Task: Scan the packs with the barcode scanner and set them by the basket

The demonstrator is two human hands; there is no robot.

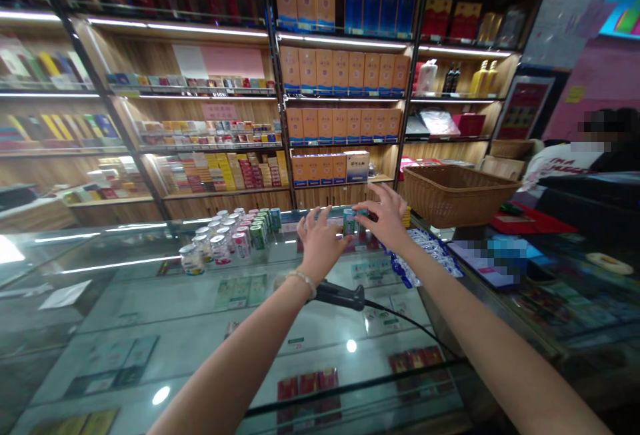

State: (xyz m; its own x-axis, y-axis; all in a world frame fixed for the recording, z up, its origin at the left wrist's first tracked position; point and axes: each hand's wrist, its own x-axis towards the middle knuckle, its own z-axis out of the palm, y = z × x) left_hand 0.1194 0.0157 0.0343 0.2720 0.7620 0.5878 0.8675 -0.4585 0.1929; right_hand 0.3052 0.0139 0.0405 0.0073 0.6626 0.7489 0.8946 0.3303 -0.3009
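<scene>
My left hand (320, 243) reaches over the glass counter (190, 318) with its fingers spread and a beaded bracelet at the wrist. My right hand (384, 214) is beside it, fingers apart. Between the hands stands a small blue-green canister (349, 222), close to my right fingertips and left thumb; whether they touch it is unclear. A dark barcode scanner (343, 294) with a cable lies below my left wrist. To the left, several small canisters with white, pink and green labels (241, 243) stand in rows.
Blue-and-white small packets (425, 258) lie right of my hands. Beyond them are a wicker basket (457, 192), a red mat (535, 218) and a person in a white top (563, 158). Shelves with orange boxes (345, 75) stand behind the counter.
</scene>
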